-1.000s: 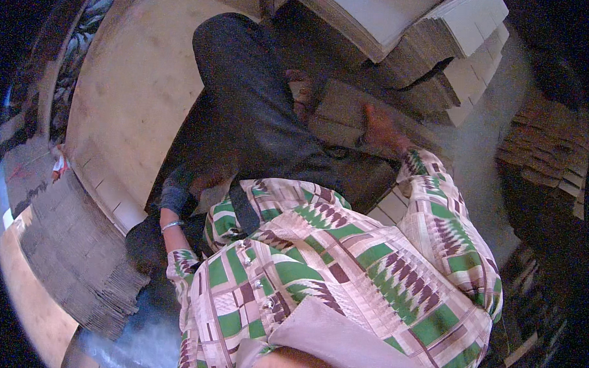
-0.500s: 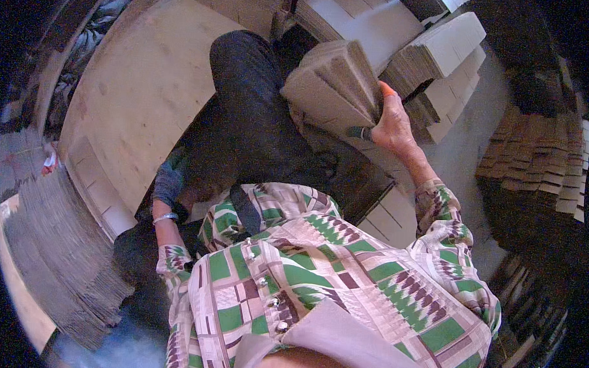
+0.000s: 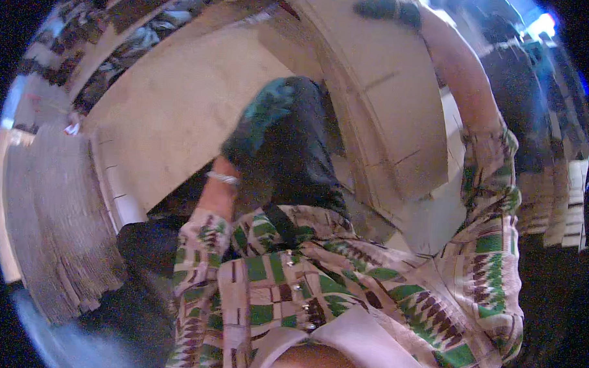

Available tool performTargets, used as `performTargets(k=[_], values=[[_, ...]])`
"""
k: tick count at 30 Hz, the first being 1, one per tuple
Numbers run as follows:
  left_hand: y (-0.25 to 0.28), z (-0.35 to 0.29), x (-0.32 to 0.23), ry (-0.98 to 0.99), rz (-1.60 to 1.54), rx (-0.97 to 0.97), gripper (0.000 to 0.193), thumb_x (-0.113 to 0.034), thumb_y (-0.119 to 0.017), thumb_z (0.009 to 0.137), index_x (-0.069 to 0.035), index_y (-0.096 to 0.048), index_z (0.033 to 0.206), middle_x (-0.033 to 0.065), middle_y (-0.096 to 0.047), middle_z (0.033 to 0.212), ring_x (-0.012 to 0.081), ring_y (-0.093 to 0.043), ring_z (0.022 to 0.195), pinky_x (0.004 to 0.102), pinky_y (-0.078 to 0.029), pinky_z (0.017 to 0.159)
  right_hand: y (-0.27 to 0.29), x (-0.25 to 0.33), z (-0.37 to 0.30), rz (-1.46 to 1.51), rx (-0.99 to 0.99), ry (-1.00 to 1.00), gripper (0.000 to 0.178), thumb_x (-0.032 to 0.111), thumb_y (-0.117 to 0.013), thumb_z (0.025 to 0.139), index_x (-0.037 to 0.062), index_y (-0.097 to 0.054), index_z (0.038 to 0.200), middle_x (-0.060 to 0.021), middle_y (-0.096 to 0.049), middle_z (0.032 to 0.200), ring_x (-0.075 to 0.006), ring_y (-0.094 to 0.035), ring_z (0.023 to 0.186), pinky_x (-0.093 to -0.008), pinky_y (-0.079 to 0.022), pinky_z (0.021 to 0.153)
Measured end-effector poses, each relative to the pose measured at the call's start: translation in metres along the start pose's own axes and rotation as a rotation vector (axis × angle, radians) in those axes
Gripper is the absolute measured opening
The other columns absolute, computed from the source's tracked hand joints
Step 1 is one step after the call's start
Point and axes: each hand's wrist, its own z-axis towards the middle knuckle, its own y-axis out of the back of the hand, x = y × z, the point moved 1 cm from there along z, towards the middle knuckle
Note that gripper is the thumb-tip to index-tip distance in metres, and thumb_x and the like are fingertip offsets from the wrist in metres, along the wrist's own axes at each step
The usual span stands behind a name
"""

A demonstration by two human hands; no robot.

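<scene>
My left hand (image 3: 261, 121), in a dark teal glove, lies on my bent knee in dark trousers (image 3: 299, 145). Its fingers stretch forward and hold nothing. At the top right my right arm reaches far out. My right hand (image 3: 404, 11), blurred and partly cut off by the frame, is at the upper end of a stack of brown cardboard sheets (image 3: 401, 110). A dark green cover on one of its digits lies across the top sheet. Its other fingers are hidden. The stack stands large beside my knee, layered edges toward me, with short slits in its face.
A broad pale board (image 3: 174, 95) lies beyond my left hand. Along the left a tall pile of cardboard (image 3: 59, 221) fans out, edges showing. More stacked cardboard (image 3: 560, 200) stands in shadow at the right. Dark clutter (image 3: 140, 39) lies at the upper left.
My right hand has moved up and away from where it held a thick bundle of cardboard, now at larger sheets. My left hand has shifted forward onto the knee. The view has turned.
</scene>
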Motion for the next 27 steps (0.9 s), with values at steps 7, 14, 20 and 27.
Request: performTargets(k=[7,14,20,27], values=[[-0.004,0.020,-0.152,0.084,-0.818,-0.344,0.065,-0.054,-0.042,0.105,-0.004,-0.046,0.146,0.0084,-0.058,0.137,0.0186,-0.057,0.120,0.0350,-0.046,0.105,-0.046,0.091,0.058,0.463,0.301,-0.040,0.078,0.045,-0.078,0.084,0.0032,-0.049,0.143,-0.0145,-0.062,0.130,-0.0200,-0.063,0.111,-0.0322,-0.050,0.096],[0.078,-0.093,-0.139,0.010,-0.132,-0.848,0.063,-0.052,-0.047,0.103,-0.001,-0.053,0.140,0.0082,-0.062,0.132,0.0179,-0.059,0.115,0.0326,-0.047,0.101,-0.202,0.173,0.292,1.163,0.655,0.084,0.075,0.049,-0.074,0.086,0.0045,-0.052,0.142,-0.0146,-0.063,0.129,-0.0205,-0.063,0.111,-0.0325,-0.050,0.095],[0.168,-0.082,-0.062,0.158,0.770,-0.763,0.072,-0.057,-0.058,0.095,0.004,-0.057,0.134,0.0176,-0.065,0.128,0.0296,-0.063,0.114,0.0371,-0.049,0.098,-0.352,0.068,0.348,0.598,0.286,-0.143,0.061,0.053,-0.063,0.093,0.0055,-0.065,0.131,-0.0129,-0.070,0.119,-0.0202,-0.065,0.105,-0.0328,-0.051,0.090],[0.160,-0.099,-0.020,0.333,0.633,-1.009,0.084,-0.063,-0.059,0.090,0.006,-0.050,0.138,0.0308,-0.061,0.130,0.0436,-0.058,0.123,0.0455,-0.046,0.102,-0.358,0.039,0.283,0.493,0.291,-0.271,0.046,0.037,-0.058,0.094,0.0006,-0.066,0.122,-0.0136,-0.072,0.104,-0.0244,-0.065,0.093,-0.0397,-0.054,0.080]])
